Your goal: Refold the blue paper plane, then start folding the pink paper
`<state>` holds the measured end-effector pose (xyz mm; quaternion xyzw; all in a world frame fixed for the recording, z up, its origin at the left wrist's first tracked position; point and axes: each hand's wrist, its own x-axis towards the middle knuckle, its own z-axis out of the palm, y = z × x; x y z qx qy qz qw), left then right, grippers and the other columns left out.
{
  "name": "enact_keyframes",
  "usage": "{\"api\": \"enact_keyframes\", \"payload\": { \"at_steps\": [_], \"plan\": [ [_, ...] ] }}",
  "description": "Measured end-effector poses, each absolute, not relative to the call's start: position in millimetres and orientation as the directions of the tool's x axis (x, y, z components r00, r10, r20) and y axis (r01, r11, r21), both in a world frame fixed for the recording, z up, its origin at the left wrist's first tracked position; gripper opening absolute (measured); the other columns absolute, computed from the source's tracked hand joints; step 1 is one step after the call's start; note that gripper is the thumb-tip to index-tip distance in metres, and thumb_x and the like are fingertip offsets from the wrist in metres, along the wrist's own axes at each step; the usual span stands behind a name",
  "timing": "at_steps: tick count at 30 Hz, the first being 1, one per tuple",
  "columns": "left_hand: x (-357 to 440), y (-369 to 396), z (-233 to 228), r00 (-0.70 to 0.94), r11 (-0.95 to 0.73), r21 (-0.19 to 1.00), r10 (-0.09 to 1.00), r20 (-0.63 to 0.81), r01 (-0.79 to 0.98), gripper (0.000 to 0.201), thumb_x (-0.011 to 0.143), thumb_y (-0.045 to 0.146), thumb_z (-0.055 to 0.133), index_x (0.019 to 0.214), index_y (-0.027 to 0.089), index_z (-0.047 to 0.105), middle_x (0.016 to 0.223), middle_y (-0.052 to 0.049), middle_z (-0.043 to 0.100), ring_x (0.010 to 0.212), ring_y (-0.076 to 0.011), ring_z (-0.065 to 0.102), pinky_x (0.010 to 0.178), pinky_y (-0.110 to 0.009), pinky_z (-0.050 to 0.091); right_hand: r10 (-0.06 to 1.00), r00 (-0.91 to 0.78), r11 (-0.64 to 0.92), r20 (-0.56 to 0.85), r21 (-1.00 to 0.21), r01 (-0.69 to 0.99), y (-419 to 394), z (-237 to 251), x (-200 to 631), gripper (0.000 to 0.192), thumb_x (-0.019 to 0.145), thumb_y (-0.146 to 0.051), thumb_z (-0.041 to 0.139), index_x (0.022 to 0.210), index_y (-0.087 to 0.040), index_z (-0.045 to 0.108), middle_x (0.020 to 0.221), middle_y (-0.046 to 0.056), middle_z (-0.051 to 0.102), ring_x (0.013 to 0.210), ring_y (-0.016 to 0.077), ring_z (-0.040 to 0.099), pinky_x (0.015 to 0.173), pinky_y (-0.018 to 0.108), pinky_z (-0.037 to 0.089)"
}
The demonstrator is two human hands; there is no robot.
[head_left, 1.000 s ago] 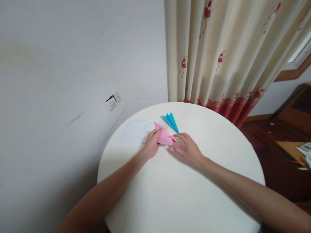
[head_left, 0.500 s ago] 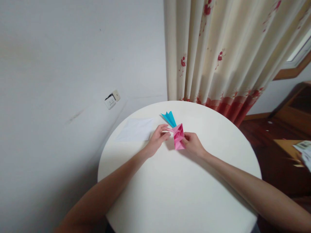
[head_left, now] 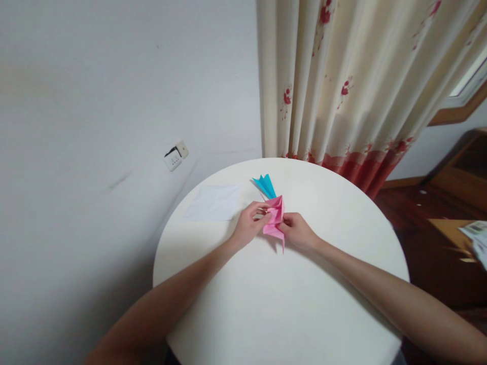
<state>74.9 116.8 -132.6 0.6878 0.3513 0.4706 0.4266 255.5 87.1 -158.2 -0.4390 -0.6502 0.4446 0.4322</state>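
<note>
A folded pink origami paper [head_left: 274, 215] is held between both hands above the round white table [head_left: 281, 299]. My left hand [head_left: 249, 222] pinches its left side between thumb and fingers. On its right side, my right hand [head_left: 299, 230] grips the paper, thumb toward the middle. One thin pink point sticks out downward toward me, and folds show in the upper part. Just behind the pink paper lies a pleated blue paper piece [head_left: 265, 186], fanned at its far end; its near end is hidden by the pink paper.
A white sheet of paper [head_left: 211, 203] lies flat on the table's left side. Behind the table are a wall with a socket [head_left: 173, 158] and a long flowered curtain [head_left: 323, 91]. At the right, papers [head_left: 477, 235] rest on a wooden surface.
The pink paper has turned and shifted slightly left, so a thin point now hangs toward me. My left hand has closed onto its left side; my right hand has moved slightly nearer to me.
</note>
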Motion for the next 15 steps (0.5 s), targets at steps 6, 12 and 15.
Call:
{"api": "enact_keyframes", "payload": {
  "at_steps": [6,12,15],
  "plan": [
    [73.6,120.2,-135.9,0.372,-0.259,0.966,0.897,0.238,0.007,0.035,0.091,0.047,0.061,0.107,0.017,0.072,0.112,-0.011,0.07,0.099,-0.0221,0.065,0.08,-0.03,0.053,0.93,-0.323,0.277,0.177,-0.914,0.296,84.7,-159.0,258.6,0.017,0.083,-0.025,0.052,0.077,-0.015,0.065,0.071,0.0,0.061,0.062,0.0132,0.049,0.058,0.024,0.036],
    [74.4,124.1,-142.2,0.363,-0.269,0.962,0.902,0.234,0.049,0.037,0.078,0.028,0.075,0.113,0.019,0.073,0.105,-0.008,0.071,0.086,-0.018,0.063,0.075,-0.028,0.052,0.92,-0.353,0.298,0.171,-0.89,0.345,81.9,-155.8,258.0,0.021,0.088,-0.029,0.052,0.077,-0.016,0.065,0.07,0.0,0.063,0.061,0.0136,0.05,0.058,0.024,0.037],
    [74.7,122.9,-140.2,0.367,-0.349,0.931,0.884,0.29,0.105,0.035,0.078,0.018,0.069,0.113,0.019,0.074,0.093,-0.005,0.066,0.08,-0.016,0.06,0.068,-0.025,0.049,0.937,-0.293,0.301,0.19,-0.867,0.397,83.2,-153.8,259.6,0.031,0.093,-0.032,0.045,0.075,-0.017,0.065,0.07,0.001,0.063,0.064,0.0149,0.054,0.062,0.025,0.04]
  ]
}}
